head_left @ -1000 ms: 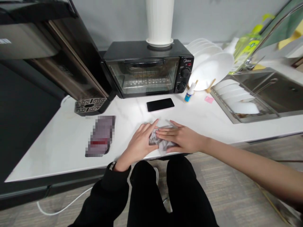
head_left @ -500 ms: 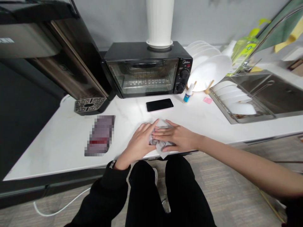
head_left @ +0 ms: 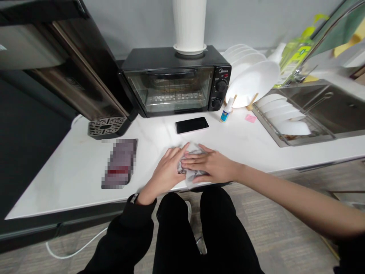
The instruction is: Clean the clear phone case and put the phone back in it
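My left hand rests at the counter's front edge. Its fingers are curved along the left side of a crumpled white tissue, with the thumb low. A small dark edge shows beside that thumb, but the thing it belongs to is mostly covered and I cannot make it out. From the right, my right hand presses the tissue with its fingers stretched across it and the thumb below. Just beyond both hands lies a phone with a black screen.
A pixelated purple thing lies to the left, near a black drink dispenser. Behind are a toaster oven, a small spray bottle, a pink slip and white plates. At right is a sink with a dish rack.
The view has shifted slightly. My hands keep nearly the same place on the tissue, whose lower corner now looks a little different and blurred.
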Tool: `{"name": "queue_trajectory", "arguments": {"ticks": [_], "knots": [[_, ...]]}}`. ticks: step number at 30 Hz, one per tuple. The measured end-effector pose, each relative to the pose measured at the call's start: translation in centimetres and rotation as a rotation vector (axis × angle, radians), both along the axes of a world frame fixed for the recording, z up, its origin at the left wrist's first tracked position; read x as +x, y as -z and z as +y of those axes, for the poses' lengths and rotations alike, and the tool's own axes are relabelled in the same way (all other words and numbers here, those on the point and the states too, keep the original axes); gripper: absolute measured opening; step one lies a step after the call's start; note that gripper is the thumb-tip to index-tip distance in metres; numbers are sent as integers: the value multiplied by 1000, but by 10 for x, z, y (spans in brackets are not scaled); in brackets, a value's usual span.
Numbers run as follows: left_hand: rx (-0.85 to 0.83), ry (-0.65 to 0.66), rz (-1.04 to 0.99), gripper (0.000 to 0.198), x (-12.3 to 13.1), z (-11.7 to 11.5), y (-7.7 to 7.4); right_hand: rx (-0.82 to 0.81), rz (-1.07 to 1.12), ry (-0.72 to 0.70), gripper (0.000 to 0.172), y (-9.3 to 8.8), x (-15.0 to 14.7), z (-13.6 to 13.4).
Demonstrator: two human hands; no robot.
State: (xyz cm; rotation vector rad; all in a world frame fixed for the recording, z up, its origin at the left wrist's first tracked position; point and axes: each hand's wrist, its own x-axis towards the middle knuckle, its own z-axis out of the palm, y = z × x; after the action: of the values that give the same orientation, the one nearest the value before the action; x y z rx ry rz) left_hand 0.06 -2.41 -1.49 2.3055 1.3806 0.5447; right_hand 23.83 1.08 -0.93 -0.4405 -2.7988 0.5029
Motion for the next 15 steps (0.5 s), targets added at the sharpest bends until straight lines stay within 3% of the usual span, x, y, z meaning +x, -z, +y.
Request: {"name": "queue_trajectory", "arguments": {"ticks": [3, 6, 8, 11, 15], "knots": [[9, -17, 0, 96, 0, -1, 0, 16, -40, 90, 68, -3, 24, -1], [19, -22, 24, 100, 3, -1, 0, -8, -47, 192, 69, -5, 68, -18], [18, -16, 39, 103, 4, 0, 0, -56, -27, 201, 67, -4, 80, -28], [22, 4, 36, 104, 4, 0, 0, -116, 28, 110, 64, 2, 53, -28], [16, 18, 28, 101, 1, 0, 0, -34, 25, 18, 62, 4, 0, -5]]}}
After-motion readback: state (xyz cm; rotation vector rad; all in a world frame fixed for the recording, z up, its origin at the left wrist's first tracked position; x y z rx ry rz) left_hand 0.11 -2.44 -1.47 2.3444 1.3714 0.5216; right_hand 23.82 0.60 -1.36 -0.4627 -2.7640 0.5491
